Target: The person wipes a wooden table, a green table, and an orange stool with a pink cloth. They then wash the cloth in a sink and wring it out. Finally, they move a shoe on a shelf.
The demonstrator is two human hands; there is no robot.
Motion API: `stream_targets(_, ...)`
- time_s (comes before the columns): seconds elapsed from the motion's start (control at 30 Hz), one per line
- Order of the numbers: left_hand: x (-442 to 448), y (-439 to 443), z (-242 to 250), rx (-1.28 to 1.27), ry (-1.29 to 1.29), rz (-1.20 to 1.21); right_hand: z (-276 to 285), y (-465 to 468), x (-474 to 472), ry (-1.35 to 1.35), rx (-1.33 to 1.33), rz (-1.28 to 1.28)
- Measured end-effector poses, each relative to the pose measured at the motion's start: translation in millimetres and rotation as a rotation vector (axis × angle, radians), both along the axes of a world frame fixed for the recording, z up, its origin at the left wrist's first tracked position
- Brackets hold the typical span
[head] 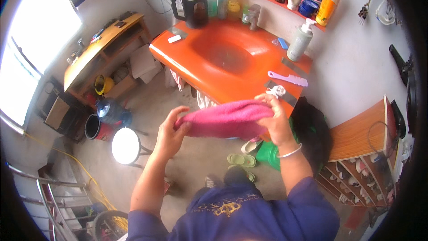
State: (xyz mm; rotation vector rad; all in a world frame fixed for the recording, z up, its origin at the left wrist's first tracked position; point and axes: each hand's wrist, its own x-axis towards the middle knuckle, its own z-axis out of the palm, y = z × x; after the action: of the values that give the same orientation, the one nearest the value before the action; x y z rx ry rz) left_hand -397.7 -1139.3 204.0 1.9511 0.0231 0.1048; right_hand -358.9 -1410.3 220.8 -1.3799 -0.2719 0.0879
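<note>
A folded pink cloth, towel-like in texture (227, 120), is stretched between my two hands in front of the sink. My left hand (172, 132) pinches its left end between thumb and fingers. At the other end my right hand (276, 117) grips the cloth, a pale bangle around that wrist. Just beyond the cloth is an orange washbasin (187, 60) with a tap (254, 16) at its back. A lilac comb (288, 78) and a crumpled white item (277, 91) lie on the basin's right side, close to my right hand.
A dark-lidded jug (190, 6) and several bottles stand behind the basin; a pump bottle (300, 42) stands at its right. A round white stool (126, 145) is at left. Green clogs (241, 160) and a green bin (268, 154) are on the floor. A shoe rack (357, 174) stands right.
</note>
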Motion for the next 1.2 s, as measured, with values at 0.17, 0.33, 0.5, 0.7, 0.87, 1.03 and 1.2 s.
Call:
stream_targets(0.17,108,4,17,-0.075,-0.246,-0.006,21,21,81,-0.242,-0.058,-0.16)
stream_targets(0.33,236,-19,26,0.113,-0.463,-0.061,-7,9,172,-0.559,-0.496,-0.547)
stream_targets(0.5,358,-33,-16,0.33,-0.286,-0.218,-72,4,263,-0.498,-0.753,-0.583)
stream_targets(0.7,449,-36,-107,0.79,0.111,-0.296,-152,20,294,-0.006,-1.037,-0.404)
stream_targets(0.87,488,-72,-173,1.101,0.189,-0.542,-187,51,308,0.208,-1.154,-0.358)
stream_targets(1.03,502,-84,-224,1.416,-0.005,-0.854,-204,73,328,0.438,-1.209,-0.263)
stream_targets(1.2,508,-91,-178,0.346,0.104,-0.839,-197,97,344,0.695,0.07,-1.187)
